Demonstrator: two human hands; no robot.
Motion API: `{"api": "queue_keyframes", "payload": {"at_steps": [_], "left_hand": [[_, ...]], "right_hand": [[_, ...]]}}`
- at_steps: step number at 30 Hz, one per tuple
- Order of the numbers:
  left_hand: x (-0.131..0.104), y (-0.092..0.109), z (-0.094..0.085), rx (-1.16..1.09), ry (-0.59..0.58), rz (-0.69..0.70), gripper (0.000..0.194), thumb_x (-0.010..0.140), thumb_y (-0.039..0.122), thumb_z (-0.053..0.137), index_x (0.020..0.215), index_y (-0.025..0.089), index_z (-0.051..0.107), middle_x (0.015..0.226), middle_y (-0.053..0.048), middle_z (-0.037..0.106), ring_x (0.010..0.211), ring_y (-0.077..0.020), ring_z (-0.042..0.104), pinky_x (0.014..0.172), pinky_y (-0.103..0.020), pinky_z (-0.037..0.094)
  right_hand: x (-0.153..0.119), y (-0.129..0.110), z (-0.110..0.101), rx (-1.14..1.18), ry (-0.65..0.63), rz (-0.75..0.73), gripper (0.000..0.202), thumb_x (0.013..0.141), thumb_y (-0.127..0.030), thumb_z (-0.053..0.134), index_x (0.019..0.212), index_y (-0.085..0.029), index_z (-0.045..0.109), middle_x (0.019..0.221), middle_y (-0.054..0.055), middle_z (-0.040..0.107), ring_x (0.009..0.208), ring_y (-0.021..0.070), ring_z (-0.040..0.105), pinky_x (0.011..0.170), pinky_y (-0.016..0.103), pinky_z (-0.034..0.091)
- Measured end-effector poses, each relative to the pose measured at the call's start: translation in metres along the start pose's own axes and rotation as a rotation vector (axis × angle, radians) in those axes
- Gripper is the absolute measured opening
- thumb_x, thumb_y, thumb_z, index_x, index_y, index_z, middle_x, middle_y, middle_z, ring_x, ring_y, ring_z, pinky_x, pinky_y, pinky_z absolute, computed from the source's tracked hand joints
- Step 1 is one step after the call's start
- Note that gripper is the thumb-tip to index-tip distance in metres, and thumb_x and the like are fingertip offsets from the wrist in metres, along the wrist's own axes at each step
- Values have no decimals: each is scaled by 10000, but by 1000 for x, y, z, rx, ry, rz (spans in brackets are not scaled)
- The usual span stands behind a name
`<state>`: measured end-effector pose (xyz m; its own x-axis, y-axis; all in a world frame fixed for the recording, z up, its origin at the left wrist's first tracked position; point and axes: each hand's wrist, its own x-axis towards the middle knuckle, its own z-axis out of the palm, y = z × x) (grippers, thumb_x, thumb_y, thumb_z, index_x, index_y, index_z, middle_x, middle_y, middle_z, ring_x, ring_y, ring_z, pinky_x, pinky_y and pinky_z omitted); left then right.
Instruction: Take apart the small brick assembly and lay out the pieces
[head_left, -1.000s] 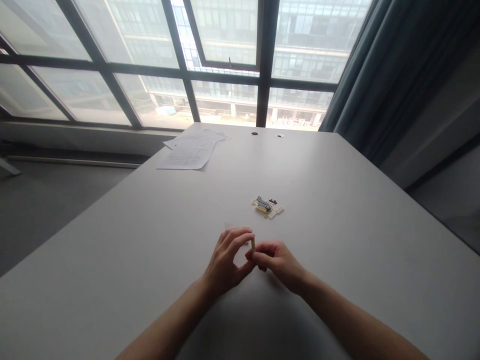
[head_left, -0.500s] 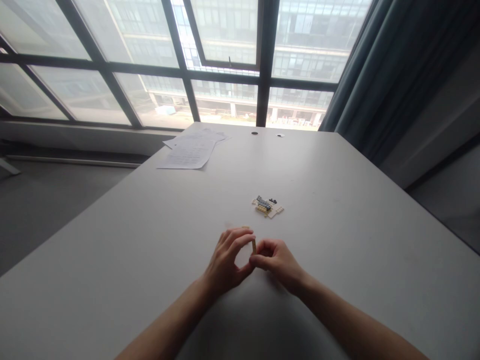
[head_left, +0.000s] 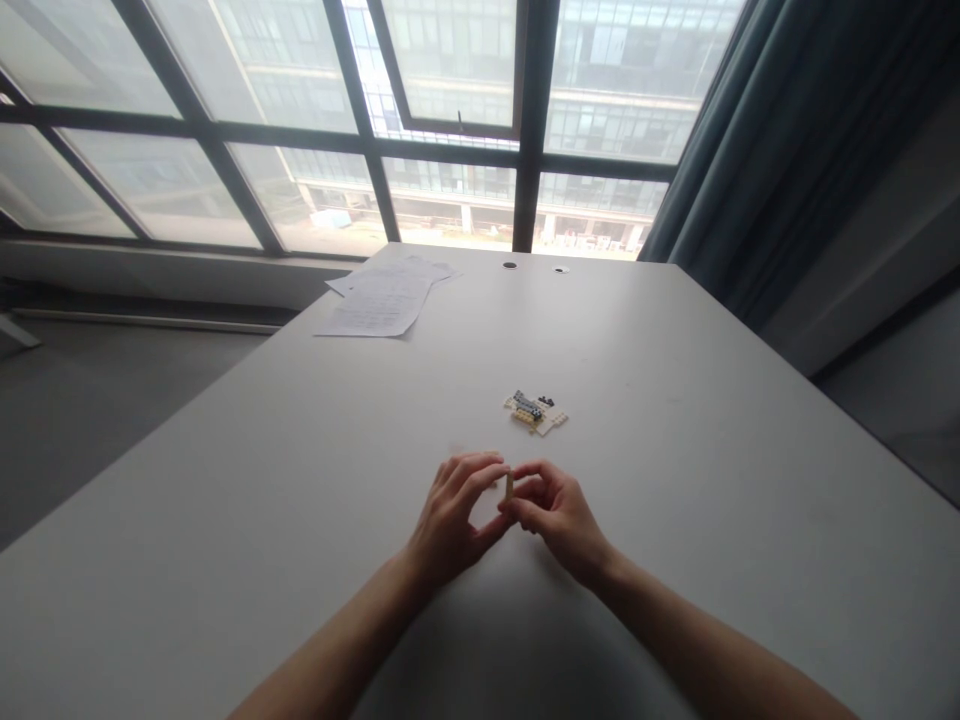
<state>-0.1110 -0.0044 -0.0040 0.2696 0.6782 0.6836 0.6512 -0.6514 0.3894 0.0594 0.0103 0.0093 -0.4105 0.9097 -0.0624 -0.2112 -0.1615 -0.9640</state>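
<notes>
Between my two hands stands a small tan building-brick piece (head_left: 509, 487), upright and seen edge-on. My left hand (head_left: 456, 515) grips it between thumb and forefinger, the other fingers curved above. From the other side, my right hand (head_left: 553, 512) pinches the same piece, thumb at its lower end and forefinger near its top. Fingers cover part of it, so its exact shape is unclear. A little beyond my hands lies a small pile of building bricks (head_left: 536, 413) in white, grey, black and yellow.
The white table (head_left: 225, 480) runs forward to a large window (head_left: 450, 200). Printed paper sheets (head_left: 379, 300) lie at its far left. Two round cable holes sit near the far edge. A blue-grey curtain (head_left: 720, 170) hangs at the right.
My right forefinger has risen towards the top of the tan piece, and the right fingers have spread a little. My left hand stays nearly in place.
</notes>
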Motion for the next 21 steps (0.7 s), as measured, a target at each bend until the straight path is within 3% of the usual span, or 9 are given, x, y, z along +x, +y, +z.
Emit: {"api": "queue_keyframes", "payload": {"at_steps": [4,13,21], "left_hand": [[0,-1,1,12,24,-10,413,786,260,696,1167,230,539,1120,-94,623,1049,-230,576,902,-388,473],[-2,-7,1,51,11,27,458,800,350,689,1218,229,546,1115,-97,624,1066,-247,562,925,-401,458],[0,-5,1,59,7,31,468,804,392,681,1230,249,551,1111,-90,633,1056,-241,573,912,-390,472]], "right_hand": [[-1,0,-1,-32,-12,-38,420,747,-247,696,1131,-203,533,725,1,693,567,109,535,549,242,395],[4,5,-12,-185,-82,-93,495,692,-290,775,1152,-209,610,847,15,651,588,85,476,549,227,372],[11,11,-16,-11,-89,-4,446,668,-327,786,1070,-180,659,725,-10,625,614,102,507,593,245,395]]}}
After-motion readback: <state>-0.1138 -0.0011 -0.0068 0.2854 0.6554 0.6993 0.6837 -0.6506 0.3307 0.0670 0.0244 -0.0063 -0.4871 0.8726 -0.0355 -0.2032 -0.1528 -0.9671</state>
